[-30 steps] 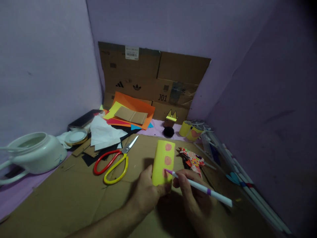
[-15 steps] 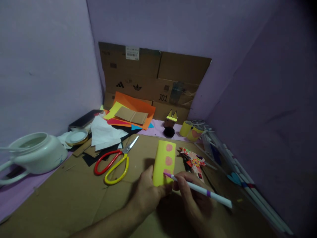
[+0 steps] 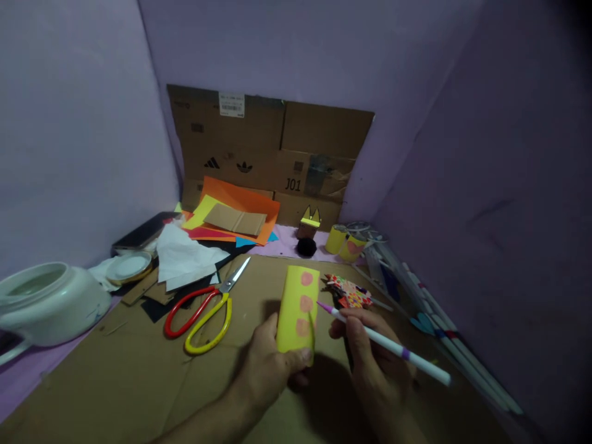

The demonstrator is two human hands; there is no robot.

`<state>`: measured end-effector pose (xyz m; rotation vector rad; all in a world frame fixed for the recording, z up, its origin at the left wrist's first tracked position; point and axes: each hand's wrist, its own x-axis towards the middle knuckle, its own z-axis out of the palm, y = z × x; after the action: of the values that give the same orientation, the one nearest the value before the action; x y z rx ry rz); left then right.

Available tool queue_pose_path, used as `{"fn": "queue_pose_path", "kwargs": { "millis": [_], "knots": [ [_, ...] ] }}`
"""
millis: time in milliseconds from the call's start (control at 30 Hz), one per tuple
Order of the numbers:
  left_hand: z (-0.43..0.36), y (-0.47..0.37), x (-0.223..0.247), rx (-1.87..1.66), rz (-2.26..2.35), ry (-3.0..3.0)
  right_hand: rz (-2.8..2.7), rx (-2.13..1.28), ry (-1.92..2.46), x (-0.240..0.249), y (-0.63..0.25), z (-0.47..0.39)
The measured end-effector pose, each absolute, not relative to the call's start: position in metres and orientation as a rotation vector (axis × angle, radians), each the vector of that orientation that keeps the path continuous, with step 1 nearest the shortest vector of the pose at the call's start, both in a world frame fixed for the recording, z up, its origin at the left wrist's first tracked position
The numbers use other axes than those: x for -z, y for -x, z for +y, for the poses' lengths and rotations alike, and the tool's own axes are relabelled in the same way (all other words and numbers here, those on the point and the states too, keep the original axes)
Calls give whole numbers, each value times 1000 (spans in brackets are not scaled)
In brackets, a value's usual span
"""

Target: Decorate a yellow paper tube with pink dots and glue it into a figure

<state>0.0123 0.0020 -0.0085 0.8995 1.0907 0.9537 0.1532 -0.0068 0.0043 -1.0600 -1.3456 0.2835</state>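
Note:
My left hand [image 3: 272, 364] grips the lower end of a yellow paper-covered piece [image 3: 290, 308], its thumb across the front near the bottom. Three pinkish-orange round shapes run down the right part of the yellow face. In my right hand [image 3: 374, 357] is a white marker [image 3: 388, 343] with a purple band and a purple tip. The tip is beside the right edge of the yellow piece, level with the middle shape; whether it touches is unclear. Left of the piece, scissors [image 3: 225, 295] with one red and one yellow handle lie open on the cardboard [image 3: 139, 382].
A white teapot-like pot [image 3: 60, 305] stands at the left. Coloured papers [image 3: 235, 196] and white tissue [image 3: 182, 256] lie behind the scissors. Yellow rolls [image 3: 336, 239], a small eared figure [image 3: 309, 223] and a patterned item [image 3: 349, 291] sit beyond my hands. White tubes [image 3: 462, 351] line the right.
The marker tip has moved off the lowest shape, up and to the right. My left thumb now lies over the front of the yellow piece. The whole view has shifted slightly.

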Motion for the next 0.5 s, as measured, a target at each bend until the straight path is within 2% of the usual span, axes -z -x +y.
{"fn": "queue_pose_path", "kwargs": {
  "millis": [500],
  "knots": [
    [0, -9, 12, -924, 1058, -969, -1427, -425, 1041, 12, -156, -2]
  ]
}}
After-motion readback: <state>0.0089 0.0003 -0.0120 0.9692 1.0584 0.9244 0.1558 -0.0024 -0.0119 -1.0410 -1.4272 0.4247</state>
